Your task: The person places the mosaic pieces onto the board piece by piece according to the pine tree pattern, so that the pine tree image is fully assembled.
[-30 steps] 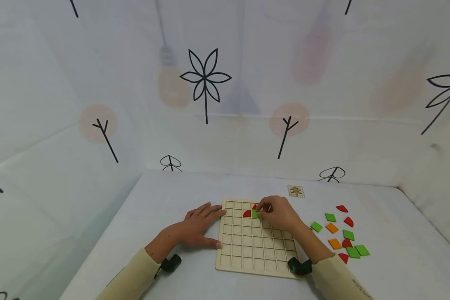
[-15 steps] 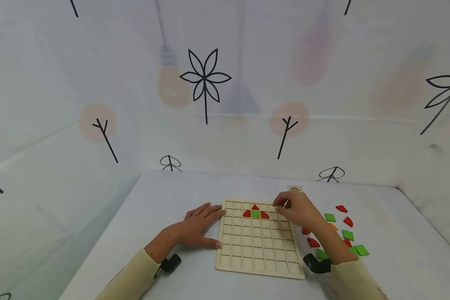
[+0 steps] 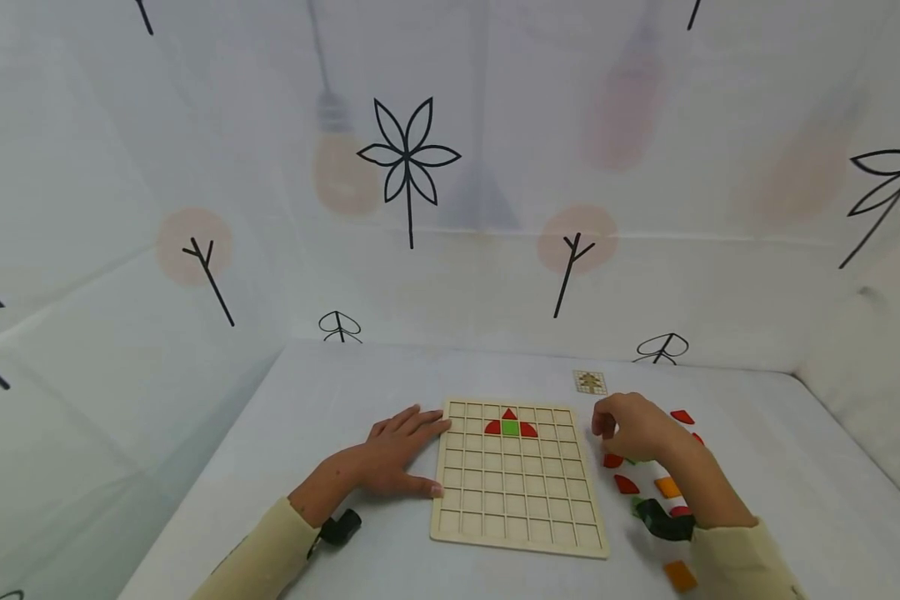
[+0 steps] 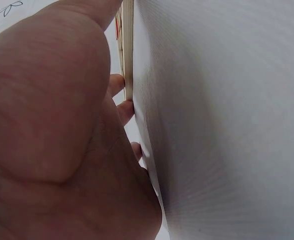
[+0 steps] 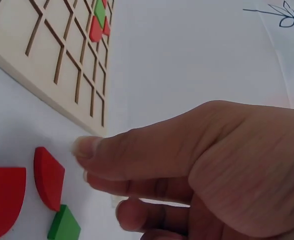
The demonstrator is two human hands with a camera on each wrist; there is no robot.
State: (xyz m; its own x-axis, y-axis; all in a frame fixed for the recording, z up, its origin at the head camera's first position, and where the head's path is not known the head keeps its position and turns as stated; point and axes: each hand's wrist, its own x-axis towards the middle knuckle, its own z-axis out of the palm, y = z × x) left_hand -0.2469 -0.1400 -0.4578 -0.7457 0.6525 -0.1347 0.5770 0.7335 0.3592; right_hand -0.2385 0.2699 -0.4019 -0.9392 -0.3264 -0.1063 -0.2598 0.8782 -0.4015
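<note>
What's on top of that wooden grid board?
The grid board holds a red triangle and, in the next row, a green square between two red rounded pieces. Whatever lies beneath those pieces is covered, so it cannot be seen.

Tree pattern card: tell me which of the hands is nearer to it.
Right. The right hand is close by, slightly right of and nearer the person than the tree pattern card; the left hand is farther, at the left edge of the grid board.
</note>
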